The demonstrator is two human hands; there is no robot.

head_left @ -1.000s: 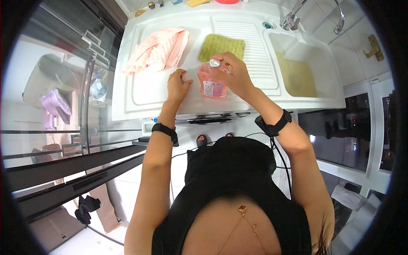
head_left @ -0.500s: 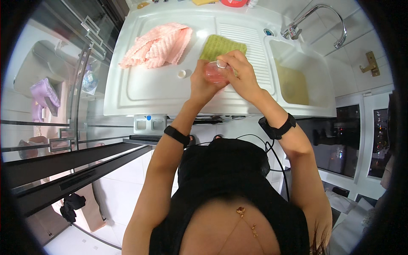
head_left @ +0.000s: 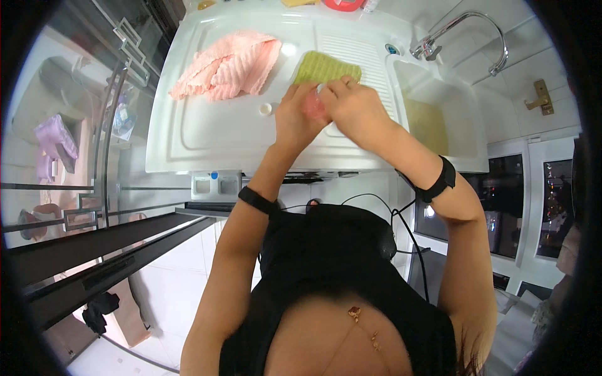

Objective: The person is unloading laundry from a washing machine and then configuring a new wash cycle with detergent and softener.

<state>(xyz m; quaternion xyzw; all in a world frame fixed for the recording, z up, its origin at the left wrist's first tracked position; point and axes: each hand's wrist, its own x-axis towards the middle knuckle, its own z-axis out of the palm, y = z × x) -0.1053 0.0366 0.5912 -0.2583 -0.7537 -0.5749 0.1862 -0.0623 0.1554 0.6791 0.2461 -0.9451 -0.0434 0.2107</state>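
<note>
while both hands (head_left: 326, 113) clasp it, pink container (head_left: 312, 106) between palms, above white counter (head_left: 207, 135)

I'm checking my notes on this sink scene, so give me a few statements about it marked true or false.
1. Both hands, the left hand and the right hand, close around the small pink translucent container. True.
2. The pink ribbed cloth lies in the sink basin. False: it lies on the white drainboard, left of the hands.
3. The yellow-green cloth lies on the drainboard just beyond the hands. True.
4. The small white round cap sits on the container. False: it lies on the drainboard, left of the left hand.
5. The chrome tap arches over the basin. True.
</note>
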